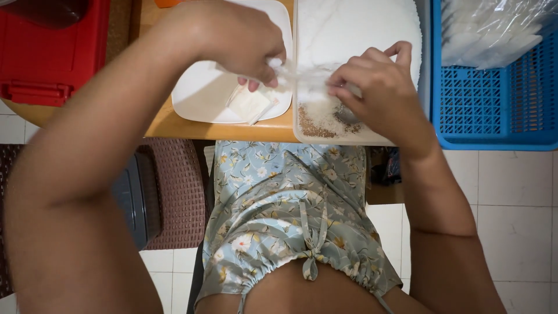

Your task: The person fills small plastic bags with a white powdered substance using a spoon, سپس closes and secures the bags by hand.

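You are holding a small clear plastic bag [293, 74] between your two hands, just above the near end of a shallow tray [302, 138] of white powder [354, 29]. Your left hand [229, 38] is reaching across from the left, its fingers [264, 72] pinching the left end of the bag, so the thin film is stretching out toward the other hand. Your right hand [378, 87] is hovering over the tray with its fingers [343, 81] bunched together, gripping the right end of the bag; the little finger is lifting slightly away from the rest. Under that hand, in the near corner of the tray, a patch of brownish grains [314, 128] is mixing with the white powder. You cannot tell whether anything is in the bag, since the film is too thin and blurred. Just left of the tray, a white square plate [200, 96] is sitting on the wooden desk [174, 125], and a few flat pale packets [250, 104] are lying on it below your left hand. To the right of the tray, a blue plastic basket [494, 110] is holding a pile of clear bags [494, 29]. At the far left, a red box [46, 52] is resting on the desk.
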